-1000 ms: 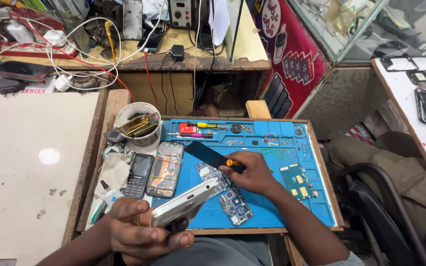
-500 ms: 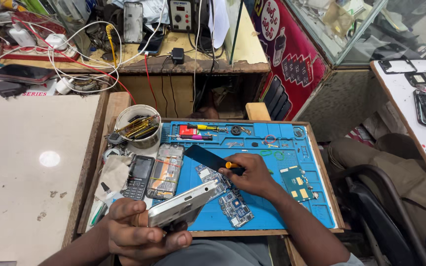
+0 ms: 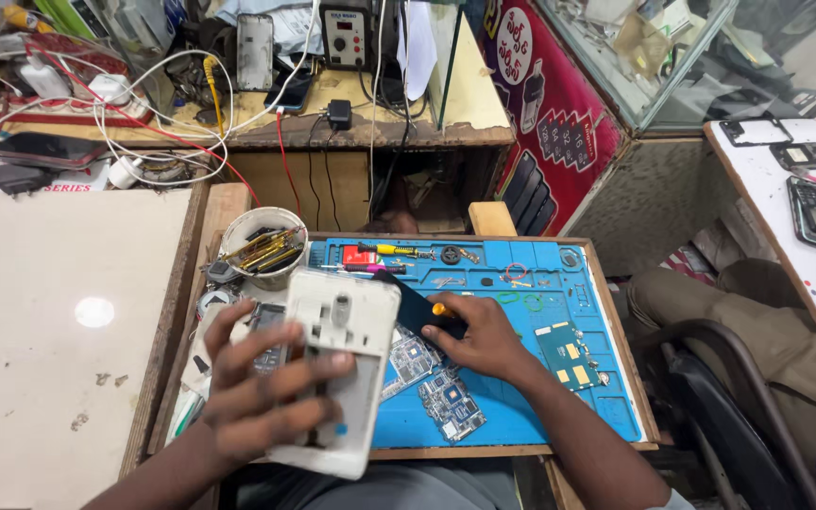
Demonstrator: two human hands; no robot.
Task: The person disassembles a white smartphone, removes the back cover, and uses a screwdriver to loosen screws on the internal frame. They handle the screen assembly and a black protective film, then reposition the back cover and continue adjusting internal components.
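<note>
While the white phone back housing (image 3: pixel 337 364) stands lifted over the blue repair mat's (image 3: pixel 606 416) left edge, long axis running away from the person, the left hand (image 3: pixel 257 397) clasps it and the right hand (image 3: pixel 474 335), just beside it, pinches an orange-handled screwdriver (image 3: pixel 438 309) above loose circuit boards (image 3: pixel 432 378).
</note>
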